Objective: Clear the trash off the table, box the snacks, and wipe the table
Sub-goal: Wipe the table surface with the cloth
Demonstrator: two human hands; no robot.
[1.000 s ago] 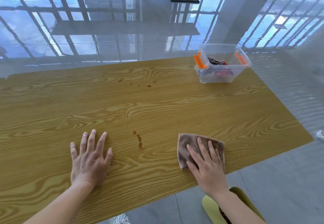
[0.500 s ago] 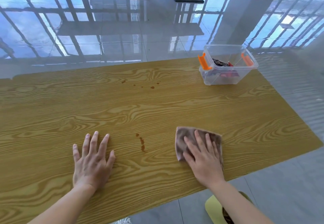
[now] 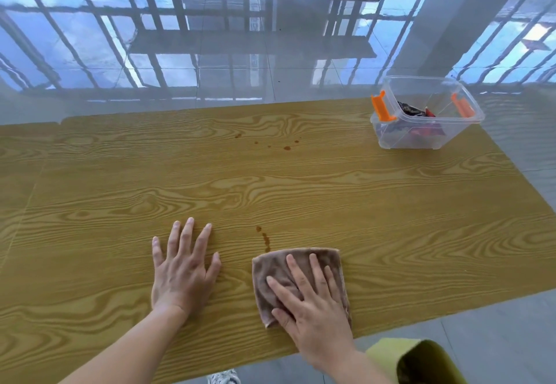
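- Both forearms reach forward over the near edge of the wood-grain surface (image 3: 331, 191), palms down.
- A clear box (image 3: 427, 131) with orange latches holds snack packets at the far right corner; brown spots (image 3: 287, 147) lie mid-surface, and a brown streak (image 3: 265, 237) touches the cloth's far edge.
- The left hand (image 3: 183, 269) lies flat, fingers spread, on bare wood.
- The right hand (image 3: 313, 302) presses flat on a folded brown cloth (image 3: 276, 269), fingers extended.

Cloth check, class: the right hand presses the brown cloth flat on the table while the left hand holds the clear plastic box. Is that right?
Not quite. The head view shows the left hand lying flat and open on the bare table, far from the clear plastic box, which stands untouched at the far right corner. The rest holds: the right hand presses the brown cloth flat on the table.
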